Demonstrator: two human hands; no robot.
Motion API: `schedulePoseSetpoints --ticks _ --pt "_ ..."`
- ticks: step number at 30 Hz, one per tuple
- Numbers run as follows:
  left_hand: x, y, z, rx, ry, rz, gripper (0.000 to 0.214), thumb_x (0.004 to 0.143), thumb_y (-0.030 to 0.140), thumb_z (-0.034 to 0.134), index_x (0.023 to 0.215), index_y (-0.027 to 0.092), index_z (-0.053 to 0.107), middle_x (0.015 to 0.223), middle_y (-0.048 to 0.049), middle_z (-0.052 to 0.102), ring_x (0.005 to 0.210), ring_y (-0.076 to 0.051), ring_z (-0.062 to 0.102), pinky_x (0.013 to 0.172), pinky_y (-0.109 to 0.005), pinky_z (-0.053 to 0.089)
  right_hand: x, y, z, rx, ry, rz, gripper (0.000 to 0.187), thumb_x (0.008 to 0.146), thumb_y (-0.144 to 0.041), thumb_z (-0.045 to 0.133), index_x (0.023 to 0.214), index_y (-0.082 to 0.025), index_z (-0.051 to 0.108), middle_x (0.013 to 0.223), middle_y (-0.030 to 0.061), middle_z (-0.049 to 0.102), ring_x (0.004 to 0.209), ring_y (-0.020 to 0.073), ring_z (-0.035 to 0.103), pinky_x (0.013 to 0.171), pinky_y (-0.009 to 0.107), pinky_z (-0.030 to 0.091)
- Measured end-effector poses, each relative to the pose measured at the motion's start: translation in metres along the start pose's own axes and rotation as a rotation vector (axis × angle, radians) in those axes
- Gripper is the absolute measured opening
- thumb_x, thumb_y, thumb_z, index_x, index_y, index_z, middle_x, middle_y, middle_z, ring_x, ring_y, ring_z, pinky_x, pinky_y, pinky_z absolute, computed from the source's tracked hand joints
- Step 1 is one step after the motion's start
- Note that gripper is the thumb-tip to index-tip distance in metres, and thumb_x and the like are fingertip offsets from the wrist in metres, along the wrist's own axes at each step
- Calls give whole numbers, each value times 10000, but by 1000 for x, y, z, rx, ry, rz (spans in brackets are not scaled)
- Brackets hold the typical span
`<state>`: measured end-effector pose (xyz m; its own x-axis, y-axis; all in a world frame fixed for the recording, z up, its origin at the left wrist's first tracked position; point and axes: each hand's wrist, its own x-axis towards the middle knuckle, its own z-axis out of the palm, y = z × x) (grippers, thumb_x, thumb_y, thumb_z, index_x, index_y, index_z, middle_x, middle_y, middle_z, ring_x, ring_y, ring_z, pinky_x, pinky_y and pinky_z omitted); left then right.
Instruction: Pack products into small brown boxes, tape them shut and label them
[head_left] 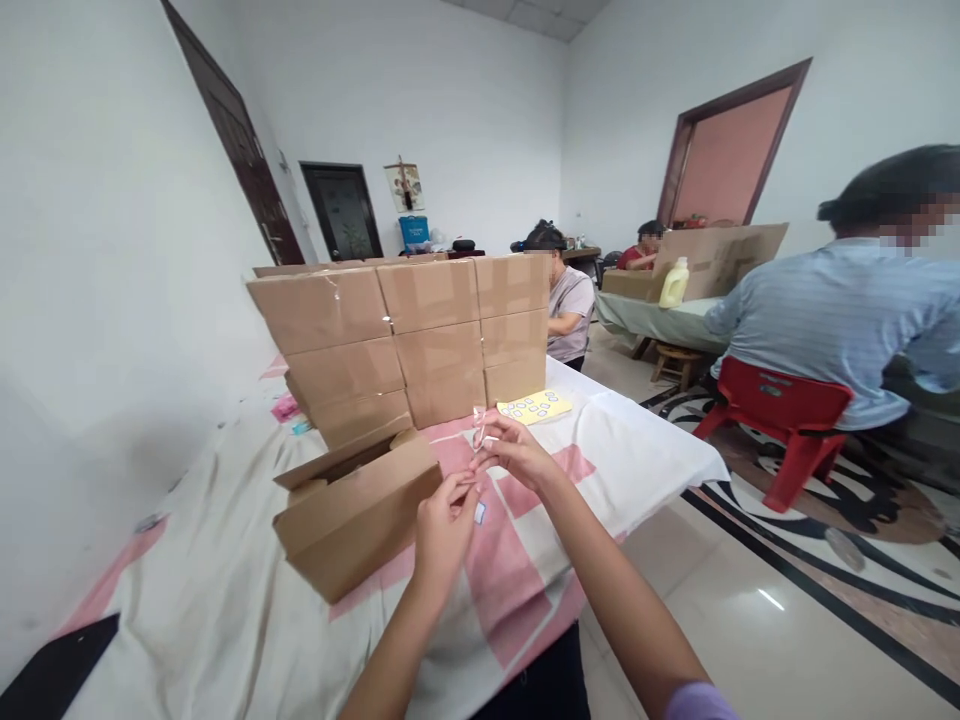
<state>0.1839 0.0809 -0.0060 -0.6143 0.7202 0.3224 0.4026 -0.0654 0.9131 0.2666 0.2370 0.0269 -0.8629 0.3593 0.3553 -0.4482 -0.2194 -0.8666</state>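
My right hand [514, 455] pinches a small clear plastic bag [478, 428] between thumb and fingers, above the pink and white tablecloth [499, 570]. Close against it, my left hand [448, 515] has its fingertips pressed together; whatever they grip is too small to make out. Just below the hands lies a small blue-edged label [479, 512]. A yellow sheet of blue-edged stickers [536, 407] rests beyond my right hand. To the left of my left hand stands a cardboard box [360, 515] with its top flaps up; its contents are hidden.
Stacked cardboard boxes [439, 340] form a wall across the table behind the hands. A person [570, 300] sits past it. On the right, another person sits on a red plastic chair [784, 400] by a second table with a yellow bottle [675, 283].
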Motion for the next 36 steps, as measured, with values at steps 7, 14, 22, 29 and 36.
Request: schedulePoseSetpoints --ticks 7,14,22,29,36 --pt "-44 9 -86 330 240 -54 339 820 482 683 1146 389 675 810 3 782 659 -242 710 665 -382 518 31 2 79 -59 -144 5 339 802 -324 814 1112 -276 685 933 -2 677 802 205 773 756 346 643" --pt "-18 10 -171 1012 614 437 308 899 325 639 1182 211 682 1296 -120 699 1157 -333 637 929 -444 430 44 -2 114 -104 -240 -40 333 864 -288 770 1173 -249 652 973 -8 677 808 181 771 783 349 653" --pt "-26 -4 -161 808 642 682 114 860 163 678 954 226 669 945 -48 742 878 -211 660 820 -359 449 55 5 125 -181 -227 -41 323 879 -285 759 1177 -233 646 987 1 677 814 171 773 796 328 649" --pt "-51 -12 -125 561 465 425 99 898 274 669 977 214 677 764 18 682 656 -118 593 657 -249 447 48 3 136 -191 -216 -24 347 859 -309 776 1168 -231 639 992 4 669 828 172 767 777 325 654" --pt "-61 -14 -128 523 403 363 98 940 243 612 883 225 690 734 45 699 604 -84 565 642 -229 426 45 5 143 -175 -169 -65 350 850 -306 784 1163 -237 641 986 0 664 821 172 770 795 332 651"
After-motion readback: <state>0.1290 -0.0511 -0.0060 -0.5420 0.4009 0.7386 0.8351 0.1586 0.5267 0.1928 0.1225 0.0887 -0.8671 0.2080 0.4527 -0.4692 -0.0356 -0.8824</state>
